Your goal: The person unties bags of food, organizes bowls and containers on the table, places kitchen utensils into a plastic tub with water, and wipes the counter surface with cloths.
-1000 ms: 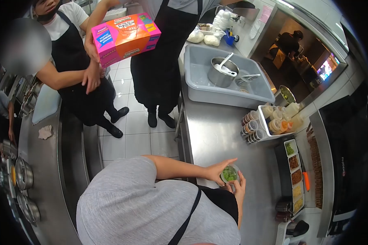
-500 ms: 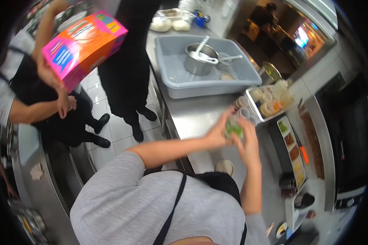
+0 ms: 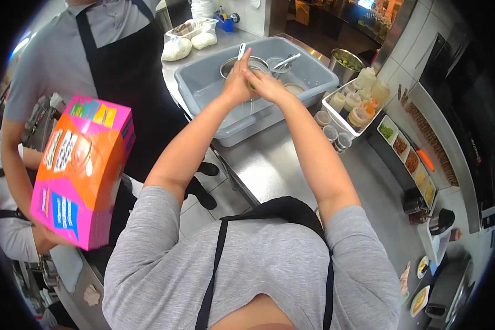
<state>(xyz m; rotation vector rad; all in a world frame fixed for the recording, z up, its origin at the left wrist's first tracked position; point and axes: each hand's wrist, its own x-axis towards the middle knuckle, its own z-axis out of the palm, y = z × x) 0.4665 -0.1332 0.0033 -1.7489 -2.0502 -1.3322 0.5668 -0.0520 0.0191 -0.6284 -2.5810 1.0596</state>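
Both of my hands are raised over the grey tub (image 3: 203, 118), close together in front of the metal pot (image 3: 225, 70). My left hand (image 3: 237, 82) and my right hand (image 3: 265, 85) are round a clear cup (image 3: 258, 67), whose rim shows between them. A bit of green shows at my fingers; most of the cup is hidden. Inside the tub, right of my hands, are a clear container (image 3: 279, 64) with a white-handled utensil (image 3: 287, 60) and a round pale lid (image 3: 294, 88).
A co-worker in a black apron (image 3: 126, 71) stands at the left, beside a pink and orange box (image 3: 85, 165). A white bin of bottles (image 3: 359, 132), small cups (image 3: 330, 132) and a topping tray (image 3: 407, 146) line the counter (image 3: 269, 159) on the right.
My hands have moved forward from the counter to above the tub, taking the cup along. The view has shifted, and the pink box appears lower and closer at the left.
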